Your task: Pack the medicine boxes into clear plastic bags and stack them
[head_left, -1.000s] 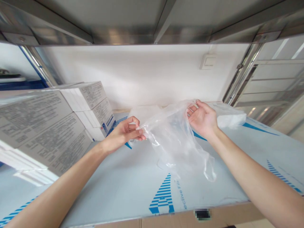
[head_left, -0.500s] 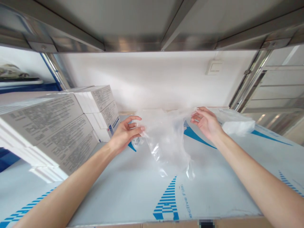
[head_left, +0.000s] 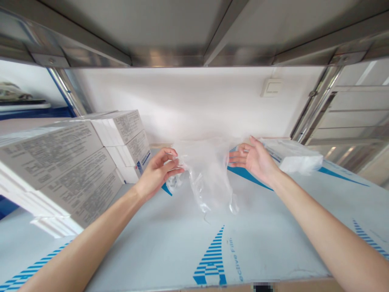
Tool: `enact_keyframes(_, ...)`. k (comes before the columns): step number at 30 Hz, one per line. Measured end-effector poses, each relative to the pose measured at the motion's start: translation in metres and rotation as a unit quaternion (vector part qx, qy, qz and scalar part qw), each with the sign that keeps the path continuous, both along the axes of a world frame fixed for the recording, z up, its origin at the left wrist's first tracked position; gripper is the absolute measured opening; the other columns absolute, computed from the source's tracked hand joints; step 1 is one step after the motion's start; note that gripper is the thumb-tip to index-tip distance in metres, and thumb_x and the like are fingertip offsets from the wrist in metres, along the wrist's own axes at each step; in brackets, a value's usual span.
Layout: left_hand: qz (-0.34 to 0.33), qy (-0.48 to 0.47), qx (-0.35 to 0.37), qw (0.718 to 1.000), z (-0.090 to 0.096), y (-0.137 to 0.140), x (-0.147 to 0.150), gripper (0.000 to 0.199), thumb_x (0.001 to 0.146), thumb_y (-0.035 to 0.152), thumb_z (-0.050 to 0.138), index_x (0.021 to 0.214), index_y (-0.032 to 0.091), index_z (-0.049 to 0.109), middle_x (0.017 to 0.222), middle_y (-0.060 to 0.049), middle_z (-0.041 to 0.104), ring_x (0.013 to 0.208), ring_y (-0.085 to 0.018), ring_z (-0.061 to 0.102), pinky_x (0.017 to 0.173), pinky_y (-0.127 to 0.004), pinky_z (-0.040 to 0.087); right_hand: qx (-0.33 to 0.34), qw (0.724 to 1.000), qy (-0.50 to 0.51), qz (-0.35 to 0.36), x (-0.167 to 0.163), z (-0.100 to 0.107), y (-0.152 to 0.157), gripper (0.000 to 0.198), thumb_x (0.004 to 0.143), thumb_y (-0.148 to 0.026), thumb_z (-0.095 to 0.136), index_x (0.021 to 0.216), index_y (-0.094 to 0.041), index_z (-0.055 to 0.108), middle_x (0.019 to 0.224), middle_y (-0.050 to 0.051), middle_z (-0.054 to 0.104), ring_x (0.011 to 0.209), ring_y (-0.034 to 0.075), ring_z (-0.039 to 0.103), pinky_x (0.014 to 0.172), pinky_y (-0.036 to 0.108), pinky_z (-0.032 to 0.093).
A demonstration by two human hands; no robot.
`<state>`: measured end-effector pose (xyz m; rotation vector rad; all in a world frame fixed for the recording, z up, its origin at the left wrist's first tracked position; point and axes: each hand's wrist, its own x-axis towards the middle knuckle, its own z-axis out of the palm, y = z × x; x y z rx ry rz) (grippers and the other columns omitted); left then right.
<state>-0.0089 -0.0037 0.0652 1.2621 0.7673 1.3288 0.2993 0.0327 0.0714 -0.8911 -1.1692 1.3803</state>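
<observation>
A crumpled clear plastic bag (head_left: 211,174) hangs in front of me, over the film-covered shelf. My left hand (head_left: 158,172) pinches its left side between thumb and fingers. On the other side is my right hand (head_left: 253,160), its fingers stretched toward the bag's right edge and its thumb raised apart. Those fingertips lie close to the bag; whether they touch it I cannot tell. Below my left hand, another small bit of clear plastic (head_left: 173,183) rests on the shelf, partly hidden.
Stacked white printed boxes (head_left: 73,174) stand at the left. A white package in clear wrap (head_left: 299,158) lies at the back right. A metal shelf (head_left: 170,32) spans overhead, with posts on both sides. A switch (head_left: 271,87) sits on the wall behind.
My right hand has moved left and its fingers have opened from the bag's upper right corner. The bag's right side has drawn inward. My left hand keeps its pinch.
</observation>
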Motion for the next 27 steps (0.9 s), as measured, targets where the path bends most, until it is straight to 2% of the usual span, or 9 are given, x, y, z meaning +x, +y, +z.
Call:
enact_keyframes(2, 0.012, 0.020, 0.015, 1.000, 0.000, -0.001, 0.002, 0.022, 0.068, 0.030, 0.086, 0.076, 0.018, 0.069, 0.081, 0.002, 0.064, 0.079, -0.012, 0.066, 0.082, -0.026, 0.057, 0.025, 0.990, -0.128, 0.045, -0.005, -0.002, -0.005, 0.041, 0.072, -0.060, 0.076, 0.080, -0.021, 0.066, 0.082, 0.007, 0.076, 0.076, 0.022, 0.071, 0.068, 0.033, 0.056)
enact_keyframes(5, 0.016, 0.059, 0.011, 0.998, -0.002, -0.003, 0.003, 0.023, 0.067, 0.032, 0.087, 0.078, 0.017, 0.075, 0.085, -0.002, 0.070, 0.080, -0.014, 0.068, 0.079, -0.026, 0.056, 0.109, 0.962, -0.240, 0.063, -0.013, -0.006, -0.009, 0.029, 0.067, -0.043, 0.085, 0.082, -0.020, 0.073, 0.076, 0.002, 0.071, 0.071, 0.016, 0.065, 0.066, 0.028, 0.050)
enact_keyframes(9, 0.067, 0.059, 0.018, 0.996, 0.001, -0.004, 0.003, 0.030, 0.061, 0.026, 0.091, 0.085, 0.018, 0.075, 0.086, -0.001, 0.071, 0.072, -0.013, 0.066, 0.068, -0.024, 0.052, 0.121, 0.976, -0.169, 0.069, -0.011, -0.007, -0.008, 0.022, 0.070, -0.040, 0.084, 0.072, -0.020, 0.074, 0.066, 0.000, 0.066, 0.064, 0.014, 0.060, 0.063, 0.027, 0.048)
enact_keyframes(14, 0.156, -0.017, 0.014, 0.987, 0.006, 0.001, -0.002, 0.042, 0.060, 0.028, 0.090, 0.095, 0.018, 0.070, 0.096, -0.001, 0.071, 0.072, -0.010, 0.066, 0.071, -0.022, 0.050, 0.095, 0.994, -0.050, 0.009, 0.000, -0.009, 0.000, 0.022, 0.065, -0.036, 0.088, 0.072, -0.023, 0.072, 0.068, -0.002, 0.063, 0.062, 0.013, 0.060, 0.058, 0.024, 0.050)
enact_keyframes(16, 0.129, -0.005, 0.008, 0.992, 0.005, 0.001, -0.002, 0.041, 0.066, 0.034, 0.087, 0.097, 0.018, 0.066, 0.088, -0.002, 0.071, 0.073, -0.012, 0.067, 0.072, -0.024, 0.051, 0.087, 0.996, -0.031, 0.014, 0.000, -0.009, 0.001, 0.023, 0.065, -0.036, 0.088, 0.072, -0.023, 0.070, 0.067, -0.002, 0.063, 0.061, 0.013, 0.060, 0.057, 0.024, 0.051)
enact_keyframes(18, 0.060, 0.036, 0.011, 0.997, 0.003, -0.002, 0.002, 0.040, 0.076, 0.043, 0.081, 0.101, 0.019, 0.061, 0.087, -0.004, 0.072, 0.076, -0.016, 0.069, 0.075, -0.028, 0.053, 0.074, 0.997, 0.000, 0.025, -0.003, -0.008, -0.001, 0.026, 0.065, -0.037, 0.089, 0.075, -0.024, 0.068, 0.068, -0.003, 0.064, 0.062, 0.014, 0.061, 0.058, 0.025, 0.052)
enact_keyframes(21, -0.023, 0.084, 0.005, 0.996, -0.005, -0.013, 0.015, 0.047, 0.083, 0.047, 0.074, 0.115, 0.023, 0.050, 0.101, -0.008, 0.072, 0.091, -0.021, 0.070, 0.083, -0.036, 0.055, 0.059, 0.996, 0.060, 0.034, -0.013, -0.004, -0.009, 0.031, 0.065, -0.038, 0.089, 0.079, -0.025, 0.064, 0.070, -0.005, 0.064, 0.067, 0.015, 0.064, 0.059, 0.027, 0.054)
enact_keyframes(24, -0.063, 0.061, -0.005, 0.996, -0.014, -0.023, 0.029, 0.062, 0.079, 0.041, 0.080, 0.126, 0.028, 0.041, 0.111, -0.009, 0.070, 0.106, -0.024, 0.067, 0.091, -0.040, 0.054, 0.052, 0.993, 0.099, 0.035, -0.025, -0.003, -0.018, 0.034, 0.066, -0.038, 0.088, 0.080, -0.027, 0.060, 0.074, -0.006, 0.065, 0.071, 0.016, 0.065, 0.060, 0.027, 0.055)
enact_keyframes(27, -0.109, 0.027, -0.028, 0.993, -0.019, -0.029, 0.038, 0.069, 0.074, 0.038, 0.085, 0.127, 0.030, 0.041, 0.107, -0.008, 0.071, 0.100, -0.024, 0.069, 0.087, -0.041, 0.056, 0.061, 0.992, 0.103, 0.042, -0.035, -0.006, -0.022, 0.029, 0.070, -0.038, 0.085, 0.080, -0.027, 0.060, 0.083, -0.004, 0.070, 0.074, 0.016, 0.067, 0.066, 0.029, 0.057)
